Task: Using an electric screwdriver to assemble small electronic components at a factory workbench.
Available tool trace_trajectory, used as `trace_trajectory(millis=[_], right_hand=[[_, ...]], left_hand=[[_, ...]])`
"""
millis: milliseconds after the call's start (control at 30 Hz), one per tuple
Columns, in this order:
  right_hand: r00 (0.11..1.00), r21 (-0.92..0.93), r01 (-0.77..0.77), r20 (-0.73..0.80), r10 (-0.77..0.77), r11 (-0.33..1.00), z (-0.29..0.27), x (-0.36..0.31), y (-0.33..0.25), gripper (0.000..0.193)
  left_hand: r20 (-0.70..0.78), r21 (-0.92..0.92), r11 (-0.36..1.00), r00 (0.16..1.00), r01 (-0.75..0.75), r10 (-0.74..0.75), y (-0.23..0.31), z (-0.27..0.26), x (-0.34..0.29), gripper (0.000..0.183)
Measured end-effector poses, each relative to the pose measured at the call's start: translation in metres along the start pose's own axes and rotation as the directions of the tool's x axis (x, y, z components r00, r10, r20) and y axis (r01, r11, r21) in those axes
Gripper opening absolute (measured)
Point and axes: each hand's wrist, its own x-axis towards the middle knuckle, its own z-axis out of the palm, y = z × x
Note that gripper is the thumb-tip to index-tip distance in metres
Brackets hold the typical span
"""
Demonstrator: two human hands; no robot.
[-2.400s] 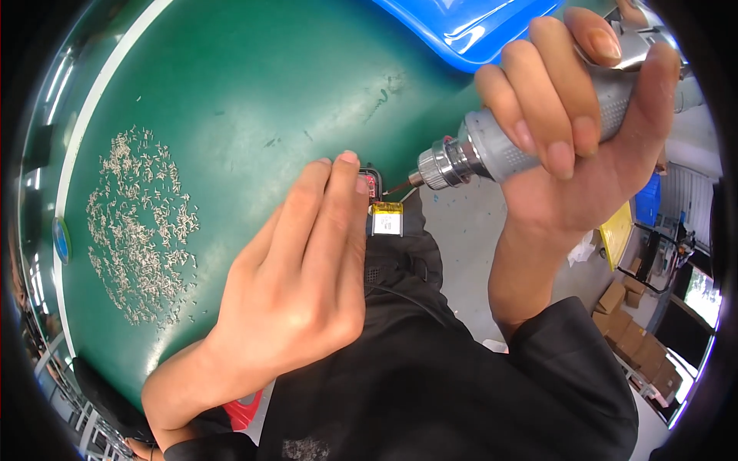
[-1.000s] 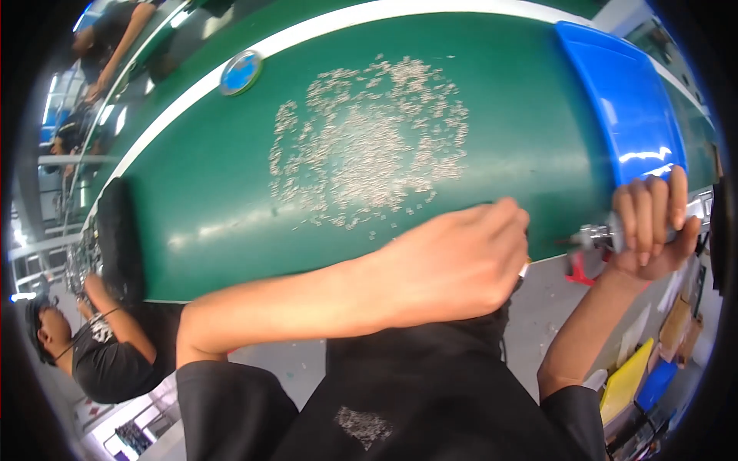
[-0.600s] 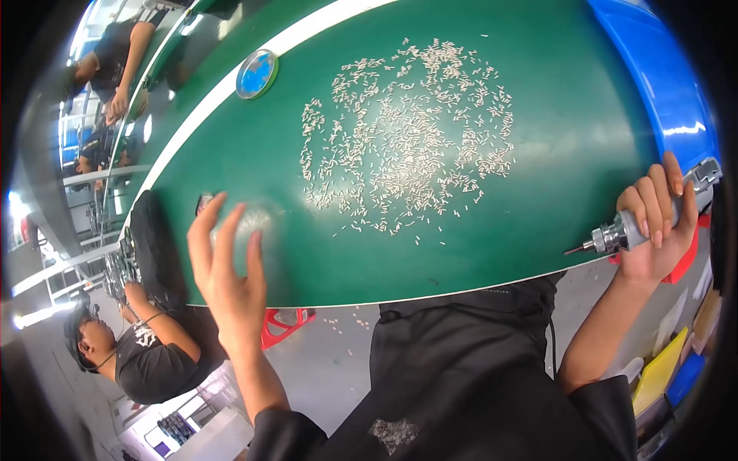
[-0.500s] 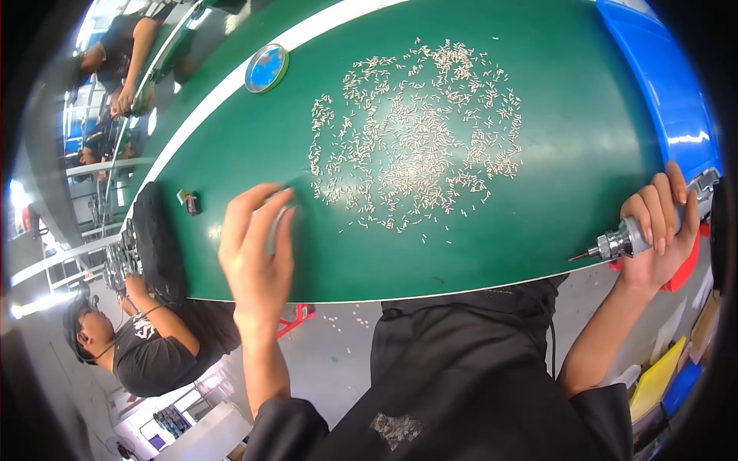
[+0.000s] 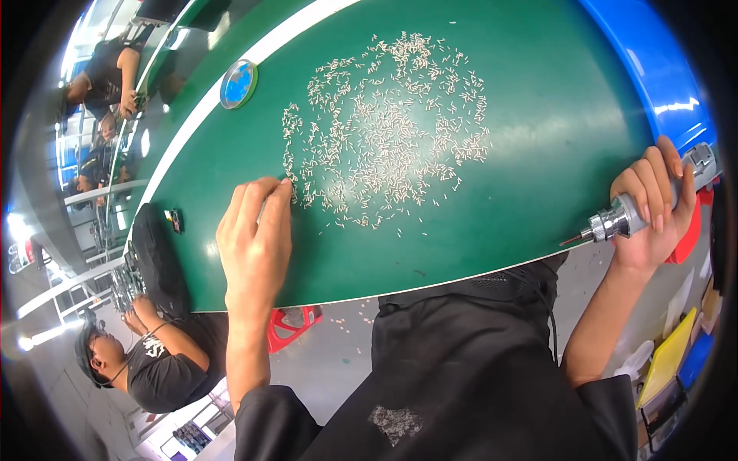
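Many small pale pins (image 5: 392, 138) lie scattered in a wide patch on the green tabletop (image 5: 538, 107). My left hand (image 5: 257, 234) reaches to the left edge of this patch, with thumb and fingers pinched together at the outermost pins. Whether a pin is between the fingertips cannot be made out. My right hand (image 5: 653, 203) is wrapped round a silver rotary tool (image 5: 626, 217) at the right end of the table. The tool's thin bit points left, just above the table's near edge.
A round clear dish (image 5: 239, 84) with blue contents stands at the far left. A small dark object (image 5: 175, 221) lies near the left end. A blue bin (image 5: 653, 69) borders the right side. A co-worker (image 5: 154, 369) sits to the left; other people are beyond the table.
My left hand has come to the left edge of the pins, and its thumb and fingers have closed together. The right hand still holds the tool. The whole view has shifted slightly.
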Motion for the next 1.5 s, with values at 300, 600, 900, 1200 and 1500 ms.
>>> trace_trajectory(millis=[300, 600, 900, 1200, 1500], right_hand=[[1.000, -0.009, 0.004, 0.003, -0.004, 1.000, -0.001, -0.003, 0.002, 0.017], [0.999, 0.000, 0.043, -0.015, -0.043, 0.999, 0.014, -0.004, 0.017, 0.017], [0.996, 0.078, 0.014, 0.089, -0.021, 0.997, 0.052, -0.013, 0.036, 0.019], [0.997, 0.056, 0.017, 0.075, -0.021, 0.998, 0.049, -0.020, 0.029, 0.019], [0.998, 0.032, 0.025, 0.056, -0.027, 0.999, 0.047, -0.023, 0.022, 0.019]], left_hand=[[-0.067, -0.105, 0.988, 0.990, 0.116, -0.123, 0.003, 0.001, -0.008, 0.018], [-0.047, -0.734, 0.632, 0.909, 0.249, -0.414, 0.093, 0.002, -0.004, 0.017], [0.203, -0.979, -0.072, 0.871, 0.191, -0.447, 0.163, 0.007, 0.009, 0.007], [0.200, -0.980, -0.081, 0.897, 0.182, -0.395, 0.177, 0.007, 0.013, 0.006], [0.187, -0.982, -0.046, 0.895, 0.184, -0.404, 0.184, 0.008, 0.013, 0.009]])
